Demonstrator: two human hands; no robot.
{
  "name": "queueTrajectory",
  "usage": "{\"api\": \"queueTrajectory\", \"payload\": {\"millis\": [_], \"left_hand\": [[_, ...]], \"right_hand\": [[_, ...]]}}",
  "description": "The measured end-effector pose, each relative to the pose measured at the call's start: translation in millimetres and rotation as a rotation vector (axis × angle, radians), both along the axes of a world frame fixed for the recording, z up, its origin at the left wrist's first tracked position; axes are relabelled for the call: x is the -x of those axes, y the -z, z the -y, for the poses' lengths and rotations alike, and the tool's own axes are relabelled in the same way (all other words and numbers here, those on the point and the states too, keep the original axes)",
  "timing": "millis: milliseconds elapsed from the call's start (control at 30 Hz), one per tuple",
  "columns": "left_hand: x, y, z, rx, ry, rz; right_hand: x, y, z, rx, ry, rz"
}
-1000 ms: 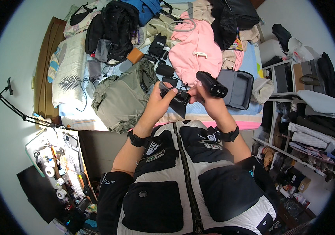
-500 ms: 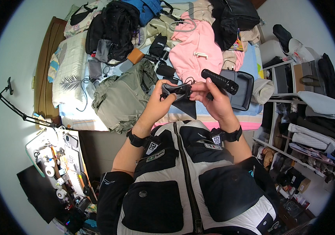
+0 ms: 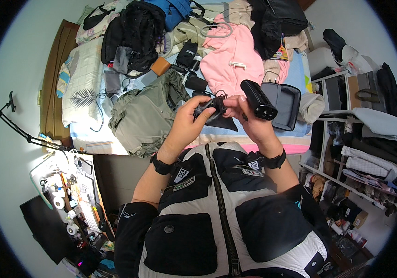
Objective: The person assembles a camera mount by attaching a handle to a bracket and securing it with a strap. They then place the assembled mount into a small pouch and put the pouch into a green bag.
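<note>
Close in front of my chest, my left hand (image 3: 190, 118) is closed on a dark drawstring pouch (image 3: 223, 122). Its fingers and thumb pinch the bunched mouth, where a thin black cord loops up. A black ribbed cylindrical handle (image 3: 257, 98) rests across my right hand (image 3: 257, 129), its round end toward me. The fingertips of that hand also touch the pouch's mouth near the cord. What lies inside the pouch is hidden. An open dark grey case (image 3: 285, 121) sits on the bed just beyond my right hand.
An olive-green garment (image 3: 147, 116) lies left of my hands. A pink garment (image 3: 235, 55) is spread ahead, with a white clip-like piece (image 3: 238, 65) on it. Black backpacks (image 3: 138, 37) stand farther back. A cluttered desk (image 3: 80, 190) is at left, shelves (image 3: 330, 134) at right.
The ribbed handle has tilted, bringing its round end nearer to me. My left fingers have closed in on the pouch's mouth, which looked wider before.
</note>
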State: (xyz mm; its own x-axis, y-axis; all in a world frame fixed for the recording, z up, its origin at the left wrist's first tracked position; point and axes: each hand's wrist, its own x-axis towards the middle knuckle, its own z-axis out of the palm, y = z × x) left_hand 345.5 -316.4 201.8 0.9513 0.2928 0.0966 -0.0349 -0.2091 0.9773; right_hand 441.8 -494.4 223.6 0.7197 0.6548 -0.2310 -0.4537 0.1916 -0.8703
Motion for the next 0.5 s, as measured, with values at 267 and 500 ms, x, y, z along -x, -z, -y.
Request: {"api": "queueTrajectory", "payload": {"millis": [267,500], "left_hand": [[2.8,-9.9,2.1,-0.113,-0.052,0.051],[6.7,-10.5,0.5,0.152,-0.128,0.08]], "right_hand": [[-0.8,4.1,-1.7,-0.202,-0.008,-0.164],[-1.3,-1.4,-1.8,-0.054,0.031,0.118]]}}
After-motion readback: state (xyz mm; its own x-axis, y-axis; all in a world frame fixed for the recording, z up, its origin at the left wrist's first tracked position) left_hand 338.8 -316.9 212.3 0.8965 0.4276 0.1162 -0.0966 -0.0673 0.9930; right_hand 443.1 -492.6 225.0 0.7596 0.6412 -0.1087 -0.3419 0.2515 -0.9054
